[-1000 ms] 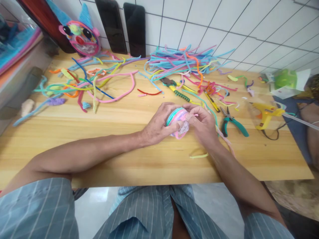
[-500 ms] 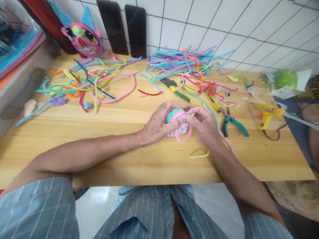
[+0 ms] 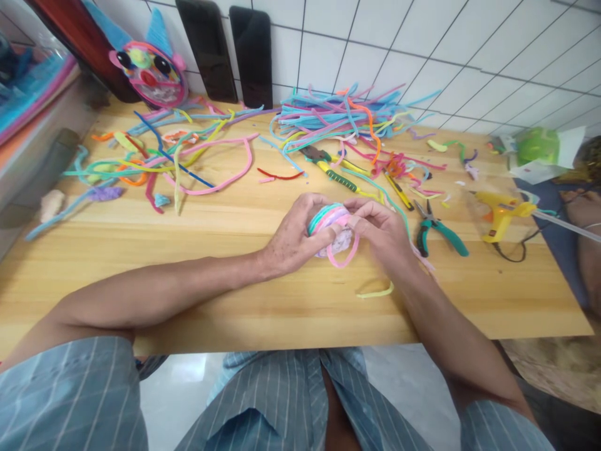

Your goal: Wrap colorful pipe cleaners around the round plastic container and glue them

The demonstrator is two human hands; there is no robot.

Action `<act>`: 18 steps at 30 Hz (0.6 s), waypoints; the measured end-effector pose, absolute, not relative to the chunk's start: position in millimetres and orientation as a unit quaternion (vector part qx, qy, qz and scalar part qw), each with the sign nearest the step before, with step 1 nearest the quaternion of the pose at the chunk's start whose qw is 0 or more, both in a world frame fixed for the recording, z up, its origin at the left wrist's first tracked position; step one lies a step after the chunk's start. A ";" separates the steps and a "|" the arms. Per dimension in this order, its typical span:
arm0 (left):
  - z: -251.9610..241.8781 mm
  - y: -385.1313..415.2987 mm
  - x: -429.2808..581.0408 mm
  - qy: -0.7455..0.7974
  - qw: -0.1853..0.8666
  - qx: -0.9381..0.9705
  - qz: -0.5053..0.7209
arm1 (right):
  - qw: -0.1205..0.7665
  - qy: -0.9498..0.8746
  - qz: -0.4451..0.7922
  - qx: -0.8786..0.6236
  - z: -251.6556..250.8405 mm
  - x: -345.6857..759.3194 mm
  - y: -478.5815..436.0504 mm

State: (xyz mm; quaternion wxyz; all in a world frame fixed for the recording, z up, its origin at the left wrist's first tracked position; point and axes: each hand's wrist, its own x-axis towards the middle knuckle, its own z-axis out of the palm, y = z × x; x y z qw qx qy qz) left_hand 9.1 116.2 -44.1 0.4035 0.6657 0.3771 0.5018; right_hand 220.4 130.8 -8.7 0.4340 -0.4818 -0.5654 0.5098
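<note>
A small rounded piece wound from teal, pink and lilac pipe cleaners sits between my hands above the table. My left hand is closed round its left side, with the thumb lying across the front. Thumb and fingers of my right hand pinch a pink pipe cleaner at the piece's right side. This pink strand hangs in a loop below the piece. My palms and fingers hide part of the winding. A short yellow pipe cleaner lies on the table below my right hand.
Behind my hands lie a heap of pipe cleaners, green-yellow pliers and a cutter knife. Teal pliers and a yellow glue gun are at right. A pipe-cleaner figure and two phones stand at the wall.
The right fingertips have shifted slightly left and press closer to the piece. The pink loop hangs much as before. The whole view has moved a little.
</note>
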 end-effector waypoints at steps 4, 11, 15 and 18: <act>-44.4 114.8 9.0 0.368 0.404 0.666 0.508 | 0.444 -0.531 0.541 -0.478 -12.6 218.0 131.3; -41.6 113.2 7.7 0.375 0.420 0.660 0.498 | 0.415 -0.513 0.583 -0.473 -12.6 224.5 139.0; -42.4 114.4 8.1 0.371 0.443 0.644 0.501 | 0.396 -0.529 0.591 -0.464 -10.7 230.5 145.0; -43.7 115.9 9.3 0.363 0.459 0.632 0.508 | 0.387 -0.545 0.586 -0.457 -9.6 233.1 146.5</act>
